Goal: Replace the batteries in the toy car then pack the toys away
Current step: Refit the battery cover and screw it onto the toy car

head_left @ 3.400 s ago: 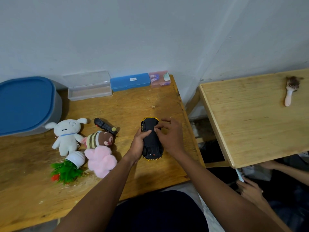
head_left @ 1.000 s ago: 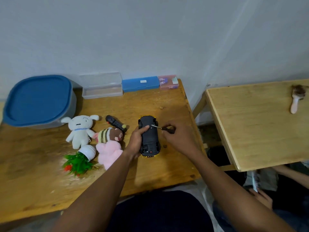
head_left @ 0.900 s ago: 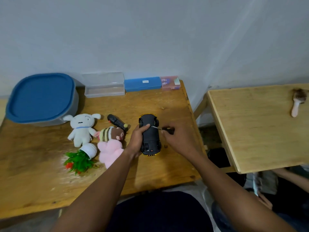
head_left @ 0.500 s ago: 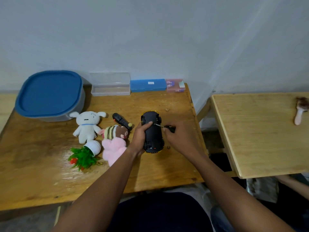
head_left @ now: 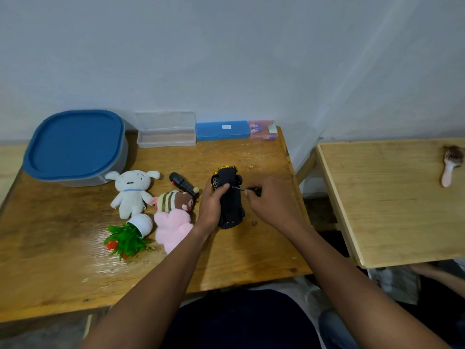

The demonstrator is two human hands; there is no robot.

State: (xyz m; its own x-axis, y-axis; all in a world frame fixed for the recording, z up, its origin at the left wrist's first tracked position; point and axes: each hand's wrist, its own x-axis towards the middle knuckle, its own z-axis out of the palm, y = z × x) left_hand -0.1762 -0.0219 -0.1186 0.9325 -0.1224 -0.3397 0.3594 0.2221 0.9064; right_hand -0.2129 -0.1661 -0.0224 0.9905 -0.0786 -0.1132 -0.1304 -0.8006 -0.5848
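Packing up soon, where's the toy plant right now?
The toy plant lies tipped over near the table's front left, beside the pink plush.

I see a second wooden table [head_left: 392,197] off to the right of mine, apart from it, with a small brush [head_left: 450,167] lying near its far right edge — bristles away from me, pale handle toward me. A pale wall [head_left: 226,59] runs behind both. Below that table's near edge, another person's forearm [head_left: 432,270] shows.
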